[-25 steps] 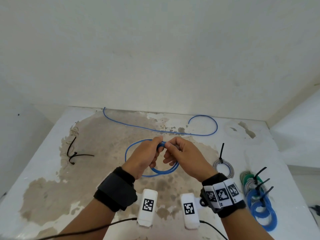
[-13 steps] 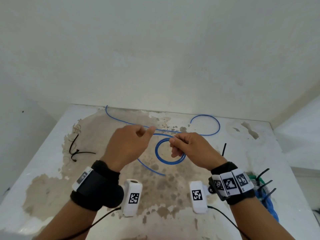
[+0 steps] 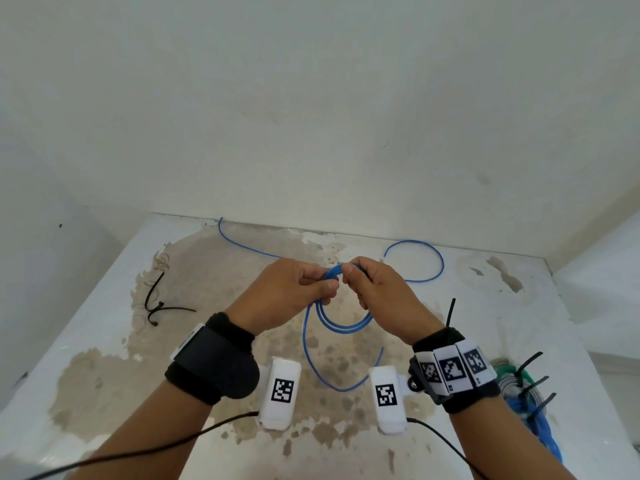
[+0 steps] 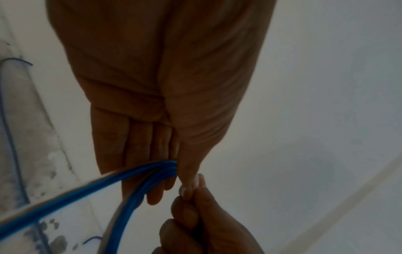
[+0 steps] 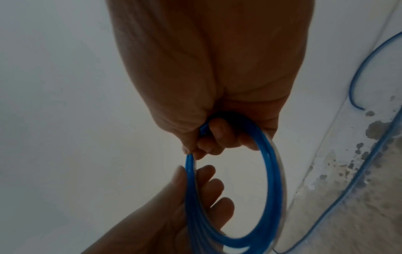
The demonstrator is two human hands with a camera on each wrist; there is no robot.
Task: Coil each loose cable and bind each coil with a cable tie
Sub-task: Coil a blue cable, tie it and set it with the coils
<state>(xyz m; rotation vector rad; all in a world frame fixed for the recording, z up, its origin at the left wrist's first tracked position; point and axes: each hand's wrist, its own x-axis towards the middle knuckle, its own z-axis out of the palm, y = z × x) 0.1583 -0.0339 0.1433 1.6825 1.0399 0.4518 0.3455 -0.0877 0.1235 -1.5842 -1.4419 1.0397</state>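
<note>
Pinching the top of a small coil of blue cable (image 3: 341,325), both hands meet above the middle of the desk (image 3: 104,341). The left hand (image 3: 284,299) has its thumb and curled fingers closed on the bundled strands, and the left wrist view shows the blue strands passing between thumb and fingers (image 4: 152,171). The right hand (image 3: 381,296) grips the same bundle just beside it, fingers curled round the loop, as the right wrist view shows with the ring of cable (image 5: 267,180) hanging below the knuckles. The two hands touch at the fingertips. The coil hangs down between the wrists, raised off the desk, and one loose strand drops from it in a wider curve toward the near edge. The rest of the blue cable trails over the far side of the desk, running to the back left corner and curling in a loop at the back right. Loose black cable ties (image 3: 156,306) lie on the left. Finished coils with black ties (image 3: 526,386) sit at the right edge, partly hidden behind the right wrist.
</note>
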